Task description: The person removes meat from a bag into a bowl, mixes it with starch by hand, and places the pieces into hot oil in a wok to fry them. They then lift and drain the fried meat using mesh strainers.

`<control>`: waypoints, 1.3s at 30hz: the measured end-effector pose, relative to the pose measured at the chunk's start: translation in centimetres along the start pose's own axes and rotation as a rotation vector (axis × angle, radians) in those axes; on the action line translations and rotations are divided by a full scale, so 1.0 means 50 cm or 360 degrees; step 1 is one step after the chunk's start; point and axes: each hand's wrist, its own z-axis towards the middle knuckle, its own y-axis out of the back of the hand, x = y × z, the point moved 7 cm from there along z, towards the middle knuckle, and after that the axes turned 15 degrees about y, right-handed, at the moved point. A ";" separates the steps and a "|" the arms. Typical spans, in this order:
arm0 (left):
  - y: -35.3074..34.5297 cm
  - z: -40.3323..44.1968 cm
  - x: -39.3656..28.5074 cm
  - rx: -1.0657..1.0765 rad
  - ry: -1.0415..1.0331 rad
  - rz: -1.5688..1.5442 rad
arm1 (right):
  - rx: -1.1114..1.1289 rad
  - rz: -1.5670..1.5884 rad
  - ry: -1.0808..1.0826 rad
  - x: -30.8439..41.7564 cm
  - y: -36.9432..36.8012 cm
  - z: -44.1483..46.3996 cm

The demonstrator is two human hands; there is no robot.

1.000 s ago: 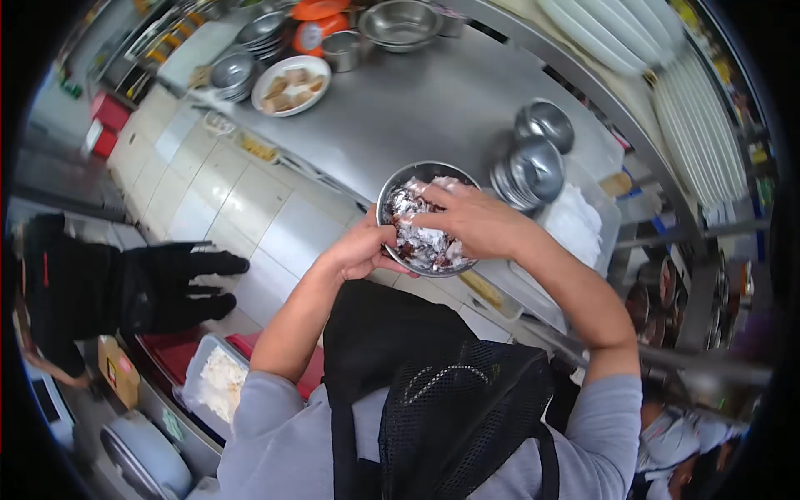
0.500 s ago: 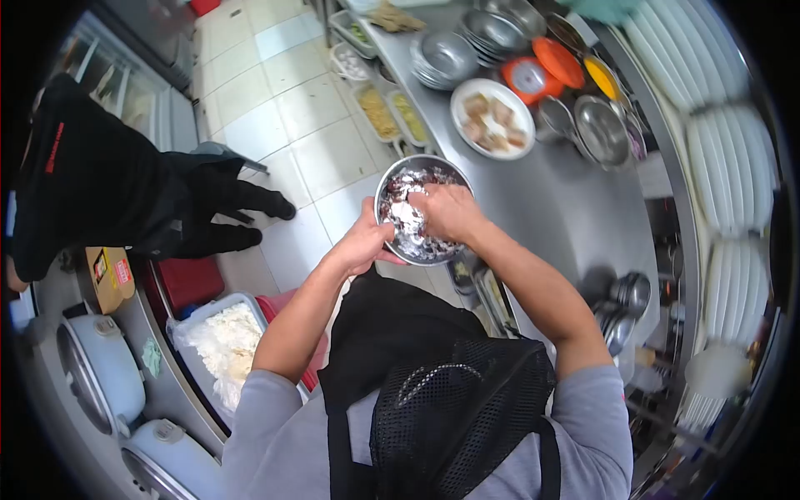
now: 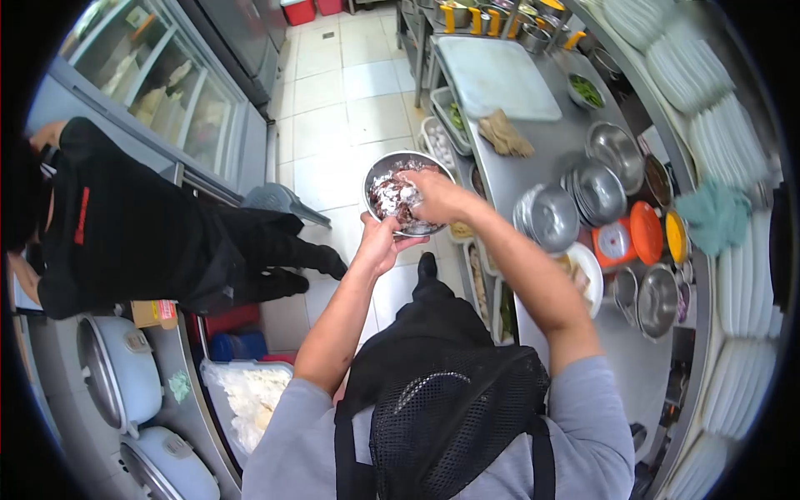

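A round, silver metal bowl (image 3: 367,185) was held above the pale tiled floor (image 3: 315,171), left of the grey steel surface (image 3: 565,138). The left hand (image 3: 383,244) had its grip pinching the near rim. The right hand (image 3: 436,197) reached among dark red pieces coated in white powder (image 3: 387,197); with fingertips hidden, I cannot tell whether its grip was spread or pressed together.

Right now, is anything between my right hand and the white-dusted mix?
Nothing visible is: your right hand is in the metal bowl, at the white-dusted mix, and your left hand grips the bowl's near side.
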 end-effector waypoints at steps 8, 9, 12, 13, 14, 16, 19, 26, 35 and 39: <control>0.005 0.153 -0.274 -0.0427 -0.0166 -0.0065 | 0.0419 -0.0180 0.0045 -0.161 0.088 0.329; 0.002 0.182 -0.312 -0.0237 -0.0176 -0.0110 | 0.0390 -0.0214 -0.0018 -0.172 0.097 0.365; 0.029 0.245 -0.406 -0.0423 -0.0232 -0.0118 | 0.0368 -0.0244 -0.0102 -0.221 0.128 0.488; 0.050 0.284 -0.434 -0.0369 -0.0246 -0.0124 | 0.0360 -0.0216 -0.0118 -0.255 0.126 0.535; 0.069 0.316 -0.462 -0.0379 -0.0252 -0.0148 | 0.0355 -0.0181 -0.0139 -0.287 0.119 0.579; 0.113 0.377 -0.519 -0.0403 -0.0292 -0.0162 | 0.0295 -0.0215 -0.0094 -0.337 0.116 0.669; 0.220 0.484 -0.611 -0.0532 -0.0246 -0.0176 | 0.0446 -0.0455 0.0019 -0.433 0.099 0.846; 0.330 0.713 -0.976 -0.0520 -0.0224 -0.0047 | 0.0145 -0.0571 -0.0138 -0.601 0.245 1.211; 0.413 1.063 -1.400 -0.0129 0.0023 0.0062 | 0.0990 -0.0157 0.0300 -0.763 0.422 1.555; 0.429 1.193 -1.579 -0.0059 0.0201 0.0274 | 0.1018 -0.0688 0.0926 -0.876 0.483 1.716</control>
